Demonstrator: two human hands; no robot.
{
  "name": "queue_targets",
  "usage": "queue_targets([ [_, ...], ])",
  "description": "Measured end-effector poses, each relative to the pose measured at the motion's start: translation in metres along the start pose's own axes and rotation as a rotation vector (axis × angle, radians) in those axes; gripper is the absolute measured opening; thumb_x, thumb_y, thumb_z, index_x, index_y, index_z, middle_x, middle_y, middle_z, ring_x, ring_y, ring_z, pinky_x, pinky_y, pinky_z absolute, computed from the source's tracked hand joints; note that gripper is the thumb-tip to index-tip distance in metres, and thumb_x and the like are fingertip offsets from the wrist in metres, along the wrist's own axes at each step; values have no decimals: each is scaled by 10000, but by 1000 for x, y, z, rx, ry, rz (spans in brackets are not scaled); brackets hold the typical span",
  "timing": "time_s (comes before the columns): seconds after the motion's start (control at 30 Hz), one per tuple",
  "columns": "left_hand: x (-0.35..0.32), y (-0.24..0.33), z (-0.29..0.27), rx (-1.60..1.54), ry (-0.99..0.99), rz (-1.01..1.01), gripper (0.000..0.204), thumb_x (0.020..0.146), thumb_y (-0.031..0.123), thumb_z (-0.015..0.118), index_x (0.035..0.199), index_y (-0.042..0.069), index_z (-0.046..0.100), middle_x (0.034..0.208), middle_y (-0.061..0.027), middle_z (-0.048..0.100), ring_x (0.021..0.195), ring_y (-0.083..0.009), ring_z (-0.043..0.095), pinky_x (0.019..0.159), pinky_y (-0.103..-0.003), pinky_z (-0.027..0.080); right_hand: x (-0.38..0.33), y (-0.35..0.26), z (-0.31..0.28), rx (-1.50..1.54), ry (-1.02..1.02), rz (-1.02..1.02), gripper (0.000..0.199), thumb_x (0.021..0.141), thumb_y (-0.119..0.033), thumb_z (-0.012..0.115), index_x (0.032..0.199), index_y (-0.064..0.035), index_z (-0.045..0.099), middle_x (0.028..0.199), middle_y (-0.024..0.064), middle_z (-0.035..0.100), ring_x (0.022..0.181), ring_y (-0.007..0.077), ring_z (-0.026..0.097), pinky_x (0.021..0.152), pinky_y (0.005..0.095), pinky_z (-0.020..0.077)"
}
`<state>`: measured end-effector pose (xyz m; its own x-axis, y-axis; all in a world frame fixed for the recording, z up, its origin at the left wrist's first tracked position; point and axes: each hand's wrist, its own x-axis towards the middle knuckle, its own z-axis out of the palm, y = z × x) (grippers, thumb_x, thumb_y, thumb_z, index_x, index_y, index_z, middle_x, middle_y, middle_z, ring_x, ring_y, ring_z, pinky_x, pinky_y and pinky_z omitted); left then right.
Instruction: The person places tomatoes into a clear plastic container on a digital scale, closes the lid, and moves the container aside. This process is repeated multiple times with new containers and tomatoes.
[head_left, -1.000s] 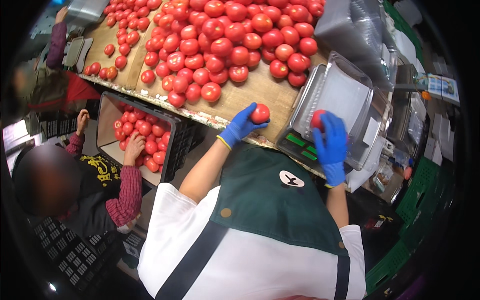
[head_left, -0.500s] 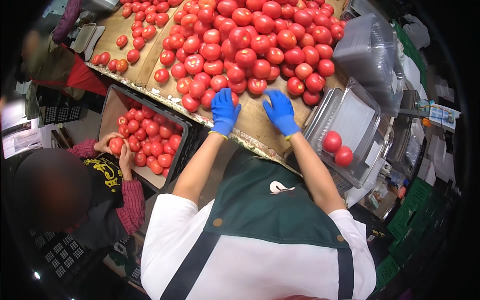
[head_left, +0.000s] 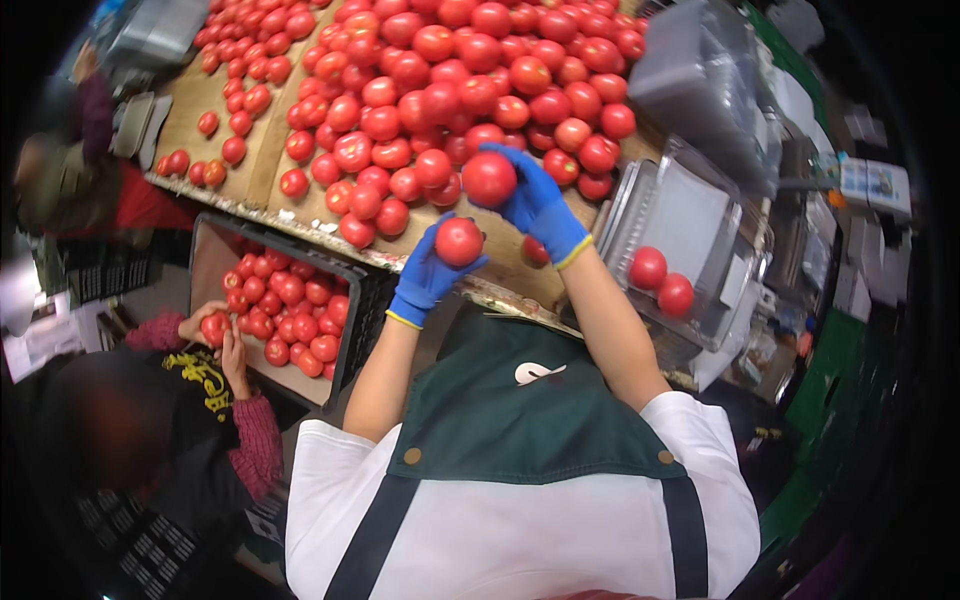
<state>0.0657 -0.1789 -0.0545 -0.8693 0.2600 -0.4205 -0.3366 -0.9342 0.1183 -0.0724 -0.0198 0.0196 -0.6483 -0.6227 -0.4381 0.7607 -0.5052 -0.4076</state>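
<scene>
Both my hands wear blue gloves with yellow cuffs. My left hand [head_left: 425,277] is turned up, its fingers closed round a red tomato [head_left: 459,242] above the table's near edge. A bit farther off and to the right, my right hand [head_left: 540,205] grips a larger-looking tomato [head_left: 489,179] from its right side. Beyond them a big heap of tomatoes [head_left: 440,70] covers the table. One loose tomato [head_left: 536,249] lies under my right wrist, partly hidden by it. To the right, a clear plastic tray [head_left: 705,215] has two tomatoes [head_left: 662,280] at its near end.
Stacked clear plastic trays [head_left: 690,75] stand at the back right. At left, a co-worker's hands [head_left: 225,345] hold a tomato over a dark crate [head_left: 362,310] filled with tomatoes. Another person [head_left: 75,170] stands at the far left. Green crates [head_left: 835,375] line the right side.
My hands have come up off the board, each now with a tomato. The left has turned palm up and the right has moved inward. The whole view has shifted slightly.
</scene>
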Motion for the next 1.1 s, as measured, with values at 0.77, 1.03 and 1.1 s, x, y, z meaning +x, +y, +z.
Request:
queue_targets([
  [0.77, 98, -154, 135, 1960, -469, 1027, 312, 830, 160, 576, 1134, 94, 550, 1189, -124, 535, 1175, -330, 465, 1012, -478, 325, -205, -96, -96, -2114, 778, -903, 385, 797, -336, 639, 1101, -103, 615, 1276, 138, 499, 1169, 332, 455, 996, 454, 338],
  [1.03, 118, -17, 78, 2080, 338, 1347, 374, 767, 83, 604, 1134, 57, 539, 1169, -169, 529, 1098, -362, 483, 940, -413, 407, -3, -105, -106, -2391, 527, -153, 415, 813, -149, 554, 1215, -99, 462, 1093, 186, 525, 995, 333, 563, 834, 432, 472],
  [1.1, 108, 15, 76, 2093, 482, 1346, 501, 753, 149, 659, 1213, 60, 484, 1218, -186, 484, 1134, -372, 451, 958, -412, 395, 10, -100, -100, -2341, 641, -109, 485, 805, -174, 575, 1256, -107, 410, 1129, 193, 502, 1001, 342, 560, 833, 438, 478],
])
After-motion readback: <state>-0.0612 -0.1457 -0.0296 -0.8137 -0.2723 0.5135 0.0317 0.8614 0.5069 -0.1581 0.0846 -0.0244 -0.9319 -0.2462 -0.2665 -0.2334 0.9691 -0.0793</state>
